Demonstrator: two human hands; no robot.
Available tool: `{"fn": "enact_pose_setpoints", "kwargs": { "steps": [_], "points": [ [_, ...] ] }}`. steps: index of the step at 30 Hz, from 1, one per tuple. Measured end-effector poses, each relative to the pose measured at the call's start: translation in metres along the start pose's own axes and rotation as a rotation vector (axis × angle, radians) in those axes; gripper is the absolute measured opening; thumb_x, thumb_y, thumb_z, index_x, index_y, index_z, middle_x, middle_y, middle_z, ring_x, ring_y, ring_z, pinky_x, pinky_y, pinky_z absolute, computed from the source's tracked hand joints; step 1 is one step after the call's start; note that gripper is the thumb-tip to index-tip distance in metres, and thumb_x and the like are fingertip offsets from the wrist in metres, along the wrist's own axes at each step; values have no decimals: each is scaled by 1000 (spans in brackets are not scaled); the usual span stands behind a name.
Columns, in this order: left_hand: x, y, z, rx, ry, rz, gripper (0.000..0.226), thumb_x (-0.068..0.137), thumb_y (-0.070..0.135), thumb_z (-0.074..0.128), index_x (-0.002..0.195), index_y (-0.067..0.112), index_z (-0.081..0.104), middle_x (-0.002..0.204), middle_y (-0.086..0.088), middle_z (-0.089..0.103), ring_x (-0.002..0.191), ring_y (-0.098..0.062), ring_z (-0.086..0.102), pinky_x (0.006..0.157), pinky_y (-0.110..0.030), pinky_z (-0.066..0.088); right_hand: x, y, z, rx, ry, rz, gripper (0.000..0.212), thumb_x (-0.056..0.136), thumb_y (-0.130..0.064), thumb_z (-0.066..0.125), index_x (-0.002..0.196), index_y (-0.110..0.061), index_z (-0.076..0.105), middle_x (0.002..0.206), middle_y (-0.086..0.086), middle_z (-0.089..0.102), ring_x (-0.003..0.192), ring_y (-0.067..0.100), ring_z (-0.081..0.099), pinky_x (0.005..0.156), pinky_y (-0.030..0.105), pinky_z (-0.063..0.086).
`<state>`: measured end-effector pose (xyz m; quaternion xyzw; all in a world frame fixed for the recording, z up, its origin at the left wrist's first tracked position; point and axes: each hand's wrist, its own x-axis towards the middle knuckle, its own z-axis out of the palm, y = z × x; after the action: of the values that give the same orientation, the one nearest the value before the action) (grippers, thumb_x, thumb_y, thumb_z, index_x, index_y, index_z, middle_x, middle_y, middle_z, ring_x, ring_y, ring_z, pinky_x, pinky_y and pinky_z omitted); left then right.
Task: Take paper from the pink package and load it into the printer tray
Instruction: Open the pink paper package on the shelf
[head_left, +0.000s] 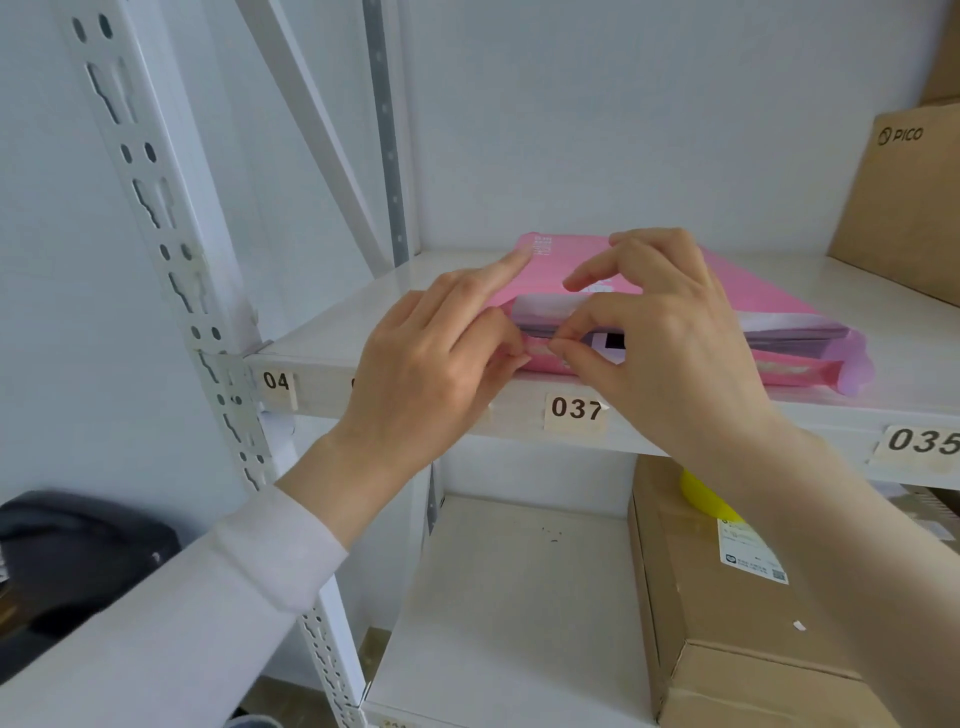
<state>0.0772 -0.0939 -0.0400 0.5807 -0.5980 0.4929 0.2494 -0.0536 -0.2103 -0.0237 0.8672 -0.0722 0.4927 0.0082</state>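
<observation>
Still at the get-paper-out step imo: pink package (670, 291) lies flat on the shelf (332, 332) w/ its near end open, left hand (431, 358) and right hand (660, 343) both pinching the wrapper flap, fingertips closed on it, so next prob means spreading it and sliding sheets out.

White metal shelf unit, slotted upright (171, 249) at left. Upper shelf (363, 317) carries pink package (727, 280) flat near front edge, near end torn open; brown PICO carton (904, 208) far right. Edge labels 04, 037 (575, 409), 035. Lower shelf (509, 613) carries cardboard box (727, 623) at right.
</observation>
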Motion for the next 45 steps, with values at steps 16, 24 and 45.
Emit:
{"fn": "enact_pose_setpoints", "kwargs": {
  "steps": [16, 24, 45],
  "points": [
    [-32, 4, -4, -407, 61, -478, 8, 85, 6, 64, 82, 5, 58, 121, 2, 56, 102, -12, 60, 87, -14, 43, -18, -5, 2, -71, 116, -75, 16, 77, -20, 70, 64, -12, 71, 110, 10, 65, 122, 31, 35, 93, 46, 37],
    [-20, 24, -6, -187, -130, -163, 30, 75, 5, 50, 95, 15, 71, 138, -13, 46, 121, -27, 48, 91, -35, 39, -54, 4, -5, -156, 52, -180, 13, 81, -20, 69, 93, -14, 72, 125, 17, 57, 123, 32, 30, 96, 42, 30],
    [24, 41, 5, -154, -124, -260, 16, 79, 19, 61, 90, 20, 72, 131, -10, 55, 115, -28, 53, 92, -33, 33, -56, 33, -47, -325, 32, 63, 18, 75, 5, 62, 89, -5, 67, 77, 14, 64, 56, 36, 59, 37, 37, 48]
  ]
}}
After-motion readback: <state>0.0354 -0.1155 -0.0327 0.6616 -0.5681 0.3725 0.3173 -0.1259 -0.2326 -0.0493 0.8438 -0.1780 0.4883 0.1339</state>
